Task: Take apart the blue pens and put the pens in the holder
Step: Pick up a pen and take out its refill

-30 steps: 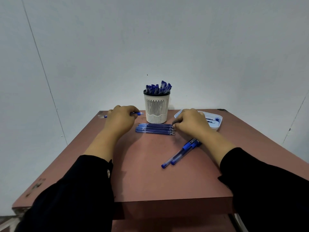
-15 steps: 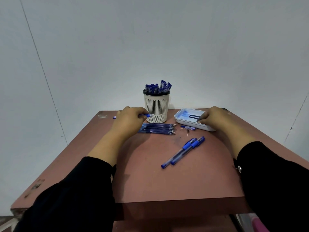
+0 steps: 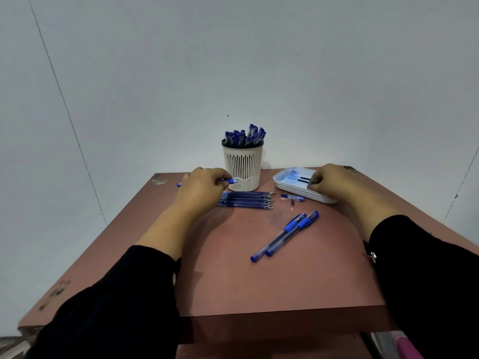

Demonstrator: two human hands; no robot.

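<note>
**Blue barrel held, small part at the tray**

Your left hand (image 3: 201, 189) grips a blue pen (image 3: 228, 181) beside the holder (image 3: 243, 167); lift it upright and drop it in. Your right hand (image 3: 334, 181) curls over the tray (image 3: 290, 187), contents unclear. Two whole pens (image 3: 285, 233) wait on the table (image 3: 259, 281).

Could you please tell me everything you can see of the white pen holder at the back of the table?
The pen holder is a round, off-white cup, plastic by its look, with a dark rim, vertical slots down its wall and a fine mesh band at the base. It stands upright at the back of the table, near the wall, filled with blue pens standing on end. The pen in the left hand reaches its lower wall.
</note>
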